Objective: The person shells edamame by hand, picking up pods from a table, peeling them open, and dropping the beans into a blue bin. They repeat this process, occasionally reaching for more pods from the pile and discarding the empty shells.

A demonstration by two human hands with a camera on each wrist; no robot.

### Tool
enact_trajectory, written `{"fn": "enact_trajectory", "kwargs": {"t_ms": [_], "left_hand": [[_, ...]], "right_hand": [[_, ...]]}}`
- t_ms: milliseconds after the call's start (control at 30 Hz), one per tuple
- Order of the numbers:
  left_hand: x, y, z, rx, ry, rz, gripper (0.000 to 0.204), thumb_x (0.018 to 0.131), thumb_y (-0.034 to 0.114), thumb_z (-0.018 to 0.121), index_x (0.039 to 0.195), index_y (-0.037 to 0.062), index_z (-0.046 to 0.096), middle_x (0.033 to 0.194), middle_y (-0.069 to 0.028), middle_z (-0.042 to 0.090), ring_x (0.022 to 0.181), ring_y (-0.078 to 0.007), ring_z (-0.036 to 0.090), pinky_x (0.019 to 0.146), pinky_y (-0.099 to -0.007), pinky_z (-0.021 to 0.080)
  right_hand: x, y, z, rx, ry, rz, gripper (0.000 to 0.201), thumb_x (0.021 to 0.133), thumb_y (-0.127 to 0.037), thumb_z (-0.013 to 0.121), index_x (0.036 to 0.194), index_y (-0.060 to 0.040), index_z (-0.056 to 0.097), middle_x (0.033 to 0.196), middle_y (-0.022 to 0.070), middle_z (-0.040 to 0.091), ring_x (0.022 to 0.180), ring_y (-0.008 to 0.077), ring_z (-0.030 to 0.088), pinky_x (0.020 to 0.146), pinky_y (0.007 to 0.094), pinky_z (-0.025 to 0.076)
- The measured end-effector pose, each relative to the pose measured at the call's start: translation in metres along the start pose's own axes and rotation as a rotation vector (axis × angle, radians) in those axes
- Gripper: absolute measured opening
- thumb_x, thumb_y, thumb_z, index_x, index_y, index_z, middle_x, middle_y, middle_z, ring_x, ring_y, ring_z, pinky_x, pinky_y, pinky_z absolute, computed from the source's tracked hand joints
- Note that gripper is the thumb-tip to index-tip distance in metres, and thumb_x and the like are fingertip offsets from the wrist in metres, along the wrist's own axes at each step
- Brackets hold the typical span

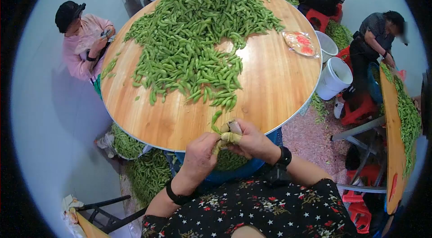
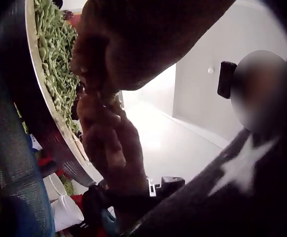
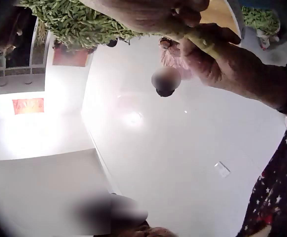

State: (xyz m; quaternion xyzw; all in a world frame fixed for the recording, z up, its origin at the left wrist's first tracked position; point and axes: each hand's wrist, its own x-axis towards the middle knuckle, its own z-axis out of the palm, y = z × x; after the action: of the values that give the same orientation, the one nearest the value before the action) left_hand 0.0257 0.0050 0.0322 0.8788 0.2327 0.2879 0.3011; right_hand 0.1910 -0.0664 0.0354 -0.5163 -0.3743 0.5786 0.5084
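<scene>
Over the near table edge, my left hand (image 1: pixel 200 153) and right hand (image 1: pixel 255 141) meet at the fingertips. They pinch a green soybean pod (image 1: pixel 215 126) between them, its lower end hidden by the fingers. A yellowish wrap covers the right thumb (image 1: pixel 231 137), and a pale grey one sits on a right finger. Just beyond the fingertips a loose pod (image 1: pixel 217 115) lies on the wood. The big heap of soybean pods (image 1: pixel 193 35) spreads from the far edge toward me. In the left wrist view both hands are dark and close together.
The round wooden table (image 1: pixel 279 89) holds a plastic packet (image 1: pixel 300 43) at right. Below my hands stands a blue tub (image 1: pixel 216 177) with pods. White buckets (image 1: pixel 334 78) stand right of the table. A seated person (image 1: pixel 85 42) is at left; others sit farther off. Pods (image 1: pixel 148 177) pile on the floor.
</scene>
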Motion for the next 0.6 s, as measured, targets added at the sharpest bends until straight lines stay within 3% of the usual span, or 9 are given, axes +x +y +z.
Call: {"fn": "enact_trajectory", "kwargs": {"t_ms": [100, 167, 200, 233, 300, 367, 433, 500, 600], "left_hand": [[-0.011, 0.003, -0.019, -0.065, -0.021, -0.079, 0.011, 0.079, 0.006, 0.066, 0.089, 0.0015, 0.062, 0.077, -0.0153, 0.061, 0.070, -0.0308, 0.062, 0.061, -0.0341, 0.048], [-0.022, 0.005, -0.050, 0.013, -0.181, -0.256, 0.016, 0.080, 0.015, 0.067, 0.091, 0.0035, 0.064, 0.080, -0.0153, 0.062, 0.073, -0.0333, 0.062, 0.064, -0.0373, 0.049], [-0.034, -0.004, -0.070, 0.133, -0.278, -0.287, 0.018, 0.080, 0.017, 0.067, 0.093, 0.0038, 0.064, 0.078, -0.0146, 0.062, 0.073, -0.0328, 0.062, 0.064, -0.0370, 0.049], [-0.042, -0.012, -0.086, 0.253, -0.376, -0.314, 0.021, 0.080, 0.019, 0.067, 0.095, 0.0041, 0.065, 0.076, -0.0139, 0.063, 0.072, -0.0323, 0.063, 0.064, -0.0367, 0.049], [-0.037, -0.007, -0.102, 0.568, -0.300, -0.249, 0.028, 0.081, 0.024, 0.067, 0.102, 0.0052, 0.064, 0.084, -0.0148, 0.065, 0.079, -0.0332, 0.063, 0.070, -0.0386, 0.049], [-0.012, -0.008, -0.104, 0.599, -0.286, -0.271, 0.030, 0.082, 0.024, 0.065, 0.105, 0.0053, 0.063, 0.094, -0.0155, 0.065, 0.087, -0.0339, 0.062, 0.073, -0.0395, 0.049], [0.026, -0.019, -0.097, 0.435, -0.247, -0.292, 0.029, 0.084, 0.023, 0.063, 0.105, 0.0039, 0.062, 0.098, -0.0165, 0.065, 0.090, -0.0344, 0.061, 0.076, -0.0401, 0.048], [0.072, -0.050, -0.081, 0.427, -0.074, -0.003, 0.025, 0.086, 0.020, 0.060, 0.103, 0.0021, 0.063, 0.093, -0.0180, 0.065, 0.087, -0.0363, 0.061, 0.076, -0.0409, 0.048], [0.146, -0.101, -0.056, 0.445, 0.086, 0.194, 0.015, 0.086, 0.014, 0.056, 0.093, 0.0014, 0.061, 0.087, -0.0188, 0.062, 0.080, -0.0386, 0.060, 0.071, -0.0453, 0.048]], "right_hand": [[0.000, 0.004, -0.007, 0.144, -0.114, 0.171, 0.028, 0.088, -0.020, 0.064, 0.074, -0.0097, 0.042, 0.068, 0.0004, 0.053, 0.060, 0.0066, 0.047, 0.049, 0.0247, 0.039], [0.003, 0.021, -0.013, 0.040, -0.382, -0.188, 0.025, 0.089, -0.019, 0.062, 0.076, -0.0098, 0.043, 0.072, 0.0029, 0.055, 0.066, 0.0110, 0.052, 0.053, 0.0284, 0.042], [0.003, 0.020, -0.015, -0.281, -0.475, -0.378, 0.017, 0.091, -0.019, 0.057, 0.083, -0.0070, 0.048, 0.074, 0.0060, 0.053, 0.071, 0.0198, 0.056, 0.060, 0.0342, 0.045], [0.002, 0.021, -0.012, -0.274, -0.477, -0.379, 0.017, 0.091, -0.019, 0.057, 0.083, -0.0070, 0.048, 0.074, 0.0060, 0.053, 0.071, 0.0198, 0.056, 0.060, 0.0342, 0.045], [0.000, 0.025, -0.003, -0.497, -0.601, -0.629, 0.014, 0.091, -0.015, 0.054, 0.085, -0.0046, 0.049, 0.076, 0.0091, 0.055, 0.071, 0.0280, 0.055, 0.066, 0.0389, 0.046], [0.003, 0.025, -0.004, -0.518, -0.598, -0.636, 0.011, 0.092, -0.015, 0.052, 0.093, -0.0041, 0.053, 0.083, 0.0124, 0.059, 0.076, 0.0337, 0.057, 0.070, 0.0407, 0.047], [0.004, 0.015, -0.005, -0.493, -0.481, -0.386, 0.016, 0.093, -0.017, 0.051, 0.102, -0.0041, 0.054, 0.090, 0.0143, 0.062, 0.083, 0.0343, 0.060, 0.073, 0.0406, 0.047], [0.007, 0.008, -0.009, -0.554, -0.396, -0.291, 0.022, 0.094, -0.020, 0.049, 0.107, -0.0025, 0.054, 0.090, 0.0161, 0.061, 0.086, 0.0328, 0.062, 0.075, 0.0391, 0.048], [0.009, 0.014, -0.013, -0.387, -0.148, -0.286, 0.026, 0.095, -0.021, 0.047, 0.110, -0.0004, 0.053, 0.085, 0.0147, 0.060, 0.082, 0.0259, 0.063, 0.072, 0.0373, 0.047]]}}
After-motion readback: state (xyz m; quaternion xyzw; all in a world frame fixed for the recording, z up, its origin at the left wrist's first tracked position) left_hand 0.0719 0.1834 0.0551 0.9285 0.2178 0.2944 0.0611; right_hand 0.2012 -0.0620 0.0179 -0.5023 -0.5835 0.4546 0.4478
